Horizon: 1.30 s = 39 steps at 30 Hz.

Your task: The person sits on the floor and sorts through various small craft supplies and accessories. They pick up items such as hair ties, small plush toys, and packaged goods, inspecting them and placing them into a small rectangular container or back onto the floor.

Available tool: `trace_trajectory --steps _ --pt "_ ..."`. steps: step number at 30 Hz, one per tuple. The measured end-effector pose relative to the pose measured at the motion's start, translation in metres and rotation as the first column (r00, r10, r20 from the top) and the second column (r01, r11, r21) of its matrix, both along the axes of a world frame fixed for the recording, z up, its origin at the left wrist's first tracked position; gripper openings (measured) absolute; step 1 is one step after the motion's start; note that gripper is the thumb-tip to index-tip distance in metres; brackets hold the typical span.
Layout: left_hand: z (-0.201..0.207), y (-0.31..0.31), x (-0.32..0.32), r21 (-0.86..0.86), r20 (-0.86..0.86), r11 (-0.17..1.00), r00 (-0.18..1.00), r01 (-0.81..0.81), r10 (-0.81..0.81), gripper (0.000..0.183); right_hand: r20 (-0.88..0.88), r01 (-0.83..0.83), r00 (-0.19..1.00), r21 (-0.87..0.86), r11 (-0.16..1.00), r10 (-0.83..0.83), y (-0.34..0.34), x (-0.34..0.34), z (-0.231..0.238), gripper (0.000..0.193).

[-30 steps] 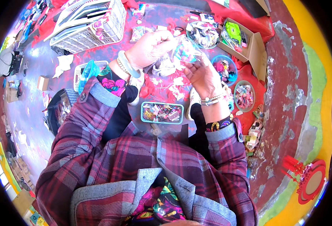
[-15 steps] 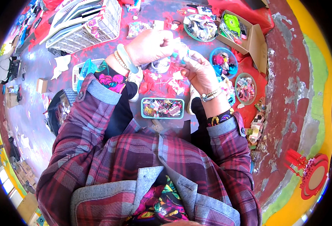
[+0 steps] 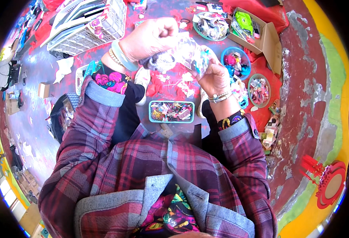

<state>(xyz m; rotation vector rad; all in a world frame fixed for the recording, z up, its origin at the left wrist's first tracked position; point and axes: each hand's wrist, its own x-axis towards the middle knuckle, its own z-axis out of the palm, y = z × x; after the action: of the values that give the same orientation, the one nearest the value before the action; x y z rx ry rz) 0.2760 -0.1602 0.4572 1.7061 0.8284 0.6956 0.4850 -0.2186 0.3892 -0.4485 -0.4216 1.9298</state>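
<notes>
A transparent plastic bag [image 3: 185, 49] is stretched between my two hands above the floor. My left hand [image 3: 152, 37] is closed, its fingertips at the bag's upper left edge. My right hand [image 3: 215, 77] pinches the bag's right side, where small blue and white pieces [image 3: 201, 62] show through the film; what they are is too small to tell. Beneath my left hand lies a grey and white bundle [image 3: 162, 62], partly hidden. Nearer me, a turquoise-rimmed rectangular basket [image 3: 171, 121] holds many small colourful packets and accessories, between my feet.
To the right stand a blue round basket [image 3: 247, 73], a green-rimmed bowl of small packets [image 3: 268, 95] and an opened cardboard box [image 3: 275, 47]. Another round basket [image 3: 196, 29] sits at the back. A white plastic crate [image 3: 121, 27] stands back left, a dark bag [image 3: 57, 115] at left.
The bag has opened out wider between my hands. My left hand has moved up and a little left; my right hand has moved slightly down and turned.
</notes>
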Motion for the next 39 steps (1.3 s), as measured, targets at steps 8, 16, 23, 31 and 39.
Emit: trace_trajectory --steps 8,16,23,31,39 --pt "-0.009 0.020 -0.033 0.033 0.069 0.994 0.993 -0.103 0.100 0.009 -0.061 -0.029 0.998 -0.182 0.983 0.018 -0.001 -0.006 0.009 0.033" --pt "-0.008 0.025 -0.037 0.046 0.001 0.991 0.992 -0.128 0.128 0.009 -0.036 0.095 0.994 -0.154 0.984 -0.102 0.001 -0.004 0.017 0.036" --pt "-0.018 0.024 -0.022 0.042 -0.024 0.993 0.994 -0.107 0.108 0.009 0.169 0.223 0.968 -0.249 0.942 -0.185 0.011 0.072 0.025 0.018" --pt "-0.031 0.009 0.022 -0.240 -0.111 0.971 0.994 -0.016 -0.011 0.008 0.392 0.676 0.735 -0.360 0.643 -0.554 -0.050 0.213 -0.160 0.022" --pt "-0.049 0.021 0.035 -0.344 -0.086 0.938 0.994 0.038 -0.072 0.012 0.484 0.820 0.569 -0.264 0.509 -0.665 -0.045 0.377 -0.234 0.020"
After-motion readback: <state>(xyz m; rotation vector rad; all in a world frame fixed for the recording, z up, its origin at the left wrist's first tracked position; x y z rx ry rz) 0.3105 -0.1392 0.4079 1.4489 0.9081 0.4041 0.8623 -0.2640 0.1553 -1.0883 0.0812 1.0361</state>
